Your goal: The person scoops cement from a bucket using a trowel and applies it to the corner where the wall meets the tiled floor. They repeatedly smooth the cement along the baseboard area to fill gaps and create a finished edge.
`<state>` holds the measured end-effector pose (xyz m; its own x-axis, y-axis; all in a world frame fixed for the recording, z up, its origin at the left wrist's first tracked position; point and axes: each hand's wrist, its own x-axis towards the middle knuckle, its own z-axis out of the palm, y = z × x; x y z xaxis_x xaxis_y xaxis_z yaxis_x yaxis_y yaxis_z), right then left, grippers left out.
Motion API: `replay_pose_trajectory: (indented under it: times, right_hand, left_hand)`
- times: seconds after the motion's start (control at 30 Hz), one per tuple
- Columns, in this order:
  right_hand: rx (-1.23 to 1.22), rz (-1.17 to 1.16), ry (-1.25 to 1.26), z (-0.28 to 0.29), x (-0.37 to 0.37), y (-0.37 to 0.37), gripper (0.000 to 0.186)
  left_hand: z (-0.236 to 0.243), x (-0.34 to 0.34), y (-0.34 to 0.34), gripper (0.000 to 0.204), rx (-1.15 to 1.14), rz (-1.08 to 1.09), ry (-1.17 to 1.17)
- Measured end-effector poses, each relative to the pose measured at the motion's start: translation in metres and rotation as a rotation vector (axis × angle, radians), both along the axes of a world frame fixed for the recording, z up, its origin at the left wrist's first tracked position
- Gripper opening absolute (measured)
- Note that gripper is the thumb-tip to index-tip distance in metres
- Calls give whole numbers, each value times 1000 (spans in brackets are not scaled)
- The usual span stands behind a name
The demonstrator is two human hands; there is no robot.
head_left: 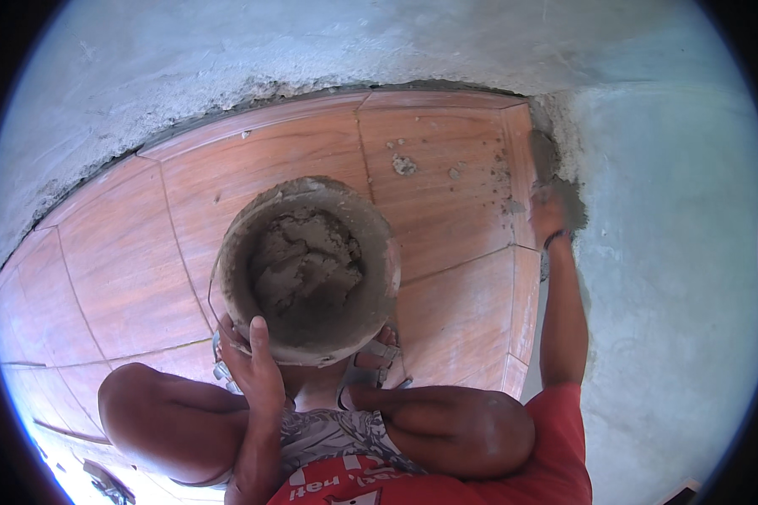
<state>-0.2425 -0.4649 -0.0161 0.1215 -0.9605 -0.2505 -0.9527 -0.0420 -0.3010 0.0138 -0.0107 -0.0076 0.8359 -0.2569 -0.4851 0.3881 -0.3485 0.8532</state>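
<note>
My left hand (253, 362) holds a round bucket (390, 269) at its near-left side, thumb up against the wall of it. Grey wet mortar (303, 261) lies inside, with a crusted layer round the rim. Out to the right, my right hand (549, 210), somewhat blurred, grips a mortar-coated trowel (541, 150) by the seam between the tile edging (522, 303) and the pale wall. A dark wet patch of mortar (571, 200) shows on the wall beside that hand; the trowel's handle is hidden in my fingers.
Wood-look orange floor tiles (101, 286) surround the bucket, with mortar crumbs (404, 164) toward the back. A plastered wall (227, 50) with a rough lower edge runs along the back and continues down the right (674, 295). My bent knees and sandalled feet (375, 353) are at the bottom.
</note>
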Motion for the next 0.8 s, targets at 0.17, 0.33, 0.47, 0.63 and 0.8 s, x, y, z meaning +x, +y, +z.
replay_pose_trajectory:
  times: [0.17,0.33,0.47,0.63,0.8]
  right_hand:
    - [194,-177,-107,41,28,-38,29]
    - [236,-237,-243,58,13,-28,30]
    - [202,-250,-197,75,0,-8,31]
    - [52,-171,-165,62,-10,18,35]
    - [4,-44,-271,20,11,11,32]
  left_hand:
    - [0,3,2,34,-29,-10,4]
    - [2,4,1,35,22,-22,18]
    - [-1,4,4,38,-12,-14,40]
    - [-3,4,5,40,-5,-10,60]
    - [1,5,3,42,-47,8,97]
